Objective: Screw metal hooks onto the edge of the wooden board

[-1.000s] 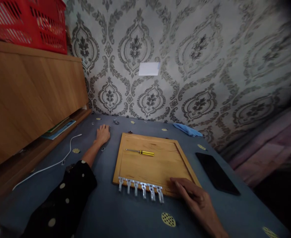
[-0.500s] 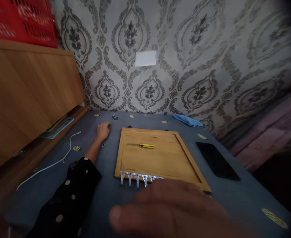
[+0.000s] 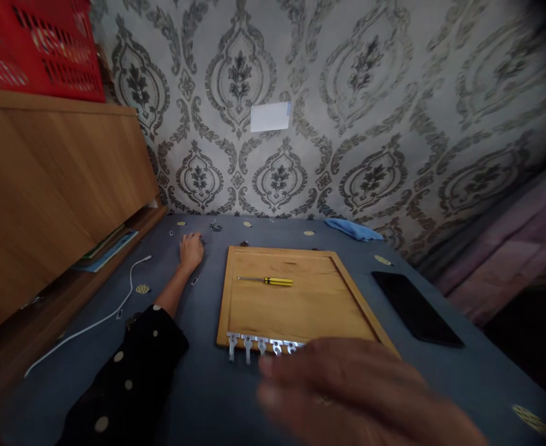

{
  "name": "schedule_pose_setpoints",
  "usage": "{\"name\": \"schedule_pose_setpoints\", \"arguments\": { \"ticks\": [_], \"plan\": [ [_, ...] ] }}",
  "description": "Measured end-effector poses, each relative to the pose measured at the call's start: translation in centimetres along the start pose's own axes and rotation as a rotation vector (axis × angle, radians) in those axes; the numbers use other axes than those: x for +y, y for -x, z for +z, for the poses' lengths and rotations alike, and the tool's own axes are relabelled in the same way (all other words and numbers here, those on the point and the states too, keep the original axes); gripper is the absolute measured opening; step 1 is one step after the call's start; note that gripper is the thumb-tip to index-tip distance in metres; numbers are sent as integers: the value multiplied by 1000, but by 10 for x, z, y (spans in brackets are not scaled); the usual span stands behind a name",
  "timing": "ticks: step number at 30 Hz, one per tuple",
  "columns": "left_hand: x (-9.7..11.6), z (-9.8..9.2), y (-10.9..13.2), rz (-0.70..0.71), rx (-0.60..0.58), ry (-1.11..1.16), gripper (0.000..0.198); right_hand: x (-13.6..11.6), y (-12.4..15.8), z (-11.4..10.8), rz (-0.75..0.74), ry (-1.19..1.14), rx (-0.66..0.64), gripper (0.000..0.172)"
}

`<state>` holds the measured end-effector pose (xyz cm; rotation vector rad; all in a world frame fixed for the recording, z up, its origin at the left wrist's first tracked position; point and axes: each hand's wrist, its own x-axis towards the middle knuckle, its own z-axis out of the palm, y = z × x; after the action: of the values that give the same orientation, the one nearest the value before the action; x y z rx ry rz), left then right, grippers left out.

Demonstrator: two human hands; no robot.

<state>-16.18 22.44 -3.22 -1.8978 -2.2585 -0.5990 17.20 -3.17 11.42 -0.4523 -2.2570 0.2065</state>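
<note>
The right hand (image 3: 361,390) partly hides metal clips (image 3: 248,348) along the wooden panel (image 3: 295,310), the left hand (image 3: 191,251) lies on the counter (image 3: 207,390), and neither grip can be told.

The flat, rectangular framed wooden board (image 3: 295,310) has silver metal clips (image 3: 248,348) along its near edge; a yellow-and-black screwdriver (image 3: 278,282) lies on it.

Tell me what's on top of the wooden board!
A yellow screwdriver lies on the wooden board; metal clips line its near edge. The right hand hides part of that edge and anything there.
</note>
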Motion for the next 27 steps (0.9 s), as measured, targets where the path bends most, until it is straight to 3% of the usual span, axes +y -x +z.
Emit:
{"name": "schedule_pose_setpoints", "arguments": {
  "ticks": [1, 6, 9, 12, 27],
  "plan": [
    [1, 0, -4, 5, 3, 6, 34, 11, 2, 0, 88, 42, -66, 49],
    [9, 2, -32, 48, 15, 30, 35, 89, 55, 19, 468, 53, 112, 28],
    [13, 6, -46, 69, 8, 27, 35, 119, 88, 31, 639, 51, 133, 28],
    [15, 10, -54, 88, -12, 19, 34, 126, 100, 36, 693, 38, 111, 29],
    [7, 10, -75, 126, -105, -1, 32, 129, 103, 39, 681, 22, 93, 28]
  ]
}}
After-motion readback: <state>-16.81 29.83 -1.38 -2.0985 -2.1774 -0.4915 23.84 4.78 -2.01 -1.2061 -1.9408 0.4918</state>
